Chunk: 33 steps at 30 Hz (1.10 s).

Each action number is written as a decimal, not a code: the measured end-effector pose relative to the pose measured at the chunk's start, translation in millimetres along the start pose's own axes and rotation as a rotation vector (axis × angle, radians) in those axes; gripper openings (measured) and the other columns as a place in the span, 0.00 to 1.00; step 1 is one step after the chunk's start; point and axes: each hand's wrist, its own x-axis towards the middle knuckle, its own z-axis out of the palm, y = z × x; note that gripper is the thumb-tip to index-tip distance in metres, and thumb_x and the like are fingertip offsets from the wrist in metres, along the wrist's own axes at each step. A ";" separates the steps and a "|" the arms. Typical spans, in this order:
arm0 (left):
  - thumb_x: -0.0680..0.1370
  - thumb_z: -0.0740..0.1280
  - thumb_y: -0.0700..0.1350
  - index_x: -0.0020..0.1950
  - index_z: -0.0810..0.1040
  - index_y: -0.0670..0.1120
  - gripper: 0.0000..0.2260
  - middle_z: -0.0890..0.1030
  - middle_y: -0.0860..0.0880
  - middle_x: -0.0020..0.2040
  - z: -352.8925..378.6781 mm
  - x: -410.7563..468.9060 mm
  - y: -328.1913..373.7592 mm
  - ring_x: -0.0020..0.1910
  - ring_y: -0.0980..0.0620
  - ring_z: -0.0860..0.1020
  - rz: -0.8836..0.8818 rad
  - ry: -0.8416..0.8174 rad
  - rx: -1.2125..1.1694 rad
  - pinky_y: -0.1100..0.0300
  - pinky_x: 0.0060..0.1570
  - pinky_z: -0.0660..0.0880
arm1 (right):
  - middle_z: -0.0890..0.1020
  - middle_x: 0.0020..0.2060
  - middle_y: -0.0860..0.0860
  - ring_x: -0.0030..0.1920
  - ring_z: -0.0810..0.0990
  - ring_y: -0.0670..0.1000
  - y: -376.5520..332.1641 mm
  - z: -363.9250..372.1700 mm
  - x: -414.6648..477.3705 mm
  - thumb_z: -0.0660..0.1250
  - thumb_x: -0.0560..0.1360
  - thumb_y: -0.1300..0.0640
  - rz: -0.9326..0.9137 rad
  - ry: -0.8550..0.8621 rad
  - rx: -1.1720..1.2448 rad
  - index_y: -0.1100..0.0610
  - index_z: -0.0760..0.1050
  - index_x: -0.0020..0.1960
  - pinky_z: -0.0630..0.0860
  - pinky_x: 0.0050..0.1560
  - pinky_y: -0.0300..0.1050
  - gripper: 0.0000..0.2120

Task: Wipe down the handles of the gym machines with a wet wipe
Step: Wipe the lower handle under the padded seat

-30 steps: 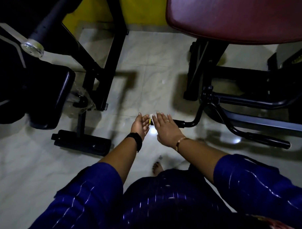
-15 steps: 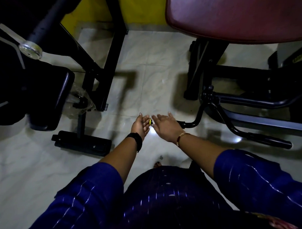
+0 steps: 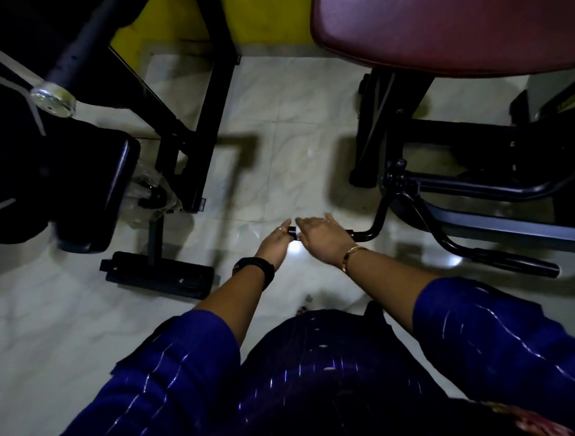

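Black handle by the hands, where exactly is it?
In the head view the black handle sits at centre, its end between the left hand and right hand, its bar curving right, below the maroon seat.

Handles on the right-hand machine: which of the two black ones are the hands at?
The upper handle, its end showing between the left hand and right hand. The lower handle lies further right, with no hand near it.

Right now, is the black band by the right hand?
No, the black band is by the left hand; the right hand has a gold bangle.
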 end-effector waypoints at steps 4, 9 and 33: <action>0.81 0.60 0.46 0.80 0.41 0.46 0.34 0.43 0.49 0.80 -15.5 2.6 -22.0 0.79 0.49 0.42 0.297 -0.118 0.936 0.53 0.75 0.45 | 0.59 0.77 0.55 0.77 0.56 0.54 -4.6 20.9 -31.1 0.58 0.79 0.56 -0.088 0.145 -0.037 0.58 0.53 0.78 0.44 0.75 0.55 0.30; 0.80 0.58 0.58 0.79 0.36 0.46 0.39 0.38 0.49 0.80 -19.2 2.5 -25.6 0.78 0.49 0.39 0.369 -0.036 1.308 0.50 0.75 0.42 | 0.61 0.76 0.55 0.76 0.59 0.53 37.2 42.9 -60.6 0.52 0.79 0.48 0.009 0.195 -0.079 0.57 0.53 0.78 0.44 0.74 0.55 0.30; 0.80 0.59 0.49 0.78 0.34 0.42 0.39 0.37 0.45 0.79 -9.1 -3.6 -25.6 0.79 0.47 0.39 0.376 0.071 1.508 0.49 0.75 0.41 | 0.81 0.51 0.57 0.56 0.77 0.58 29.5 13.2 -22.6 0.49 0.82 0.46 0.224 0.150 -0.042 0.59 0.75 0.57 0.44 0.74 0.57 0.22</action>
